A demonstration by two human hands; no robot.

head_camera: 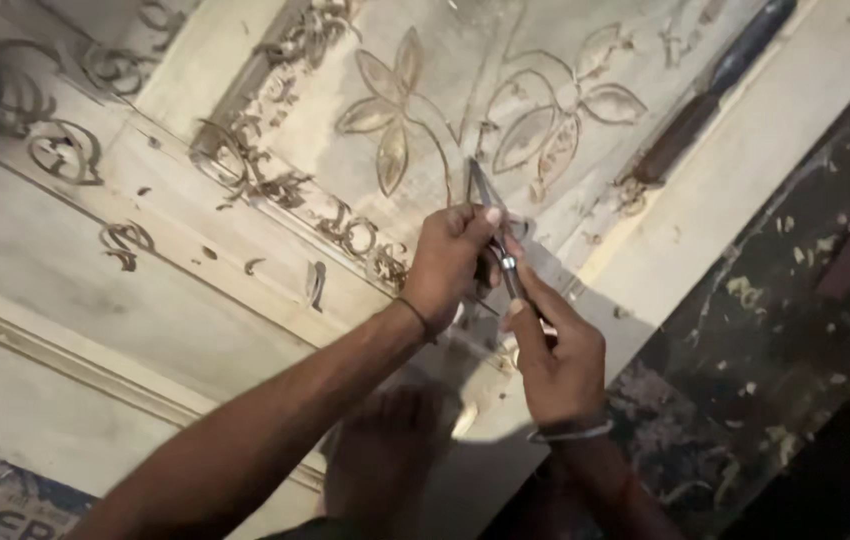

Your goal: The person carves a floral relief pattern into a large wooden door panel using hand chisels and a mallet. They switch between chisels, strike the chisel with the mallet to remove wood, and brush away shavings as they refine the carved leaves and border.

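While the person's bare foot (385, 440) is resting on the near edge of the wooden panel (195, 300), both hands are closing together on a metal divider (493, 225) just beyond it. The right hand (557, 355), wearing a thin bangle (570, 432), is pinching the tool's hinge end between fingers and thumb; the left hand (450, 262), with a thread at the wrist, is gripping the legs slightly higher, so the two hands are touching around the tool. The divider's points are reaching toward the carved flower outlines (555, 115) farther up the panel, beside a second carved flower (395, 105). Curled wood shavings (345, 235) are lying along the moulded border, and a dark-handled chisel (710, 95) is lying at the far right edge, well apart from the hands. As a judgement, the sharp points are likely to skid across the soft surface if the grip loosens or a shaving is catching beneath them, scratching the finished motif; whether the points are touching the wood cannot be told.
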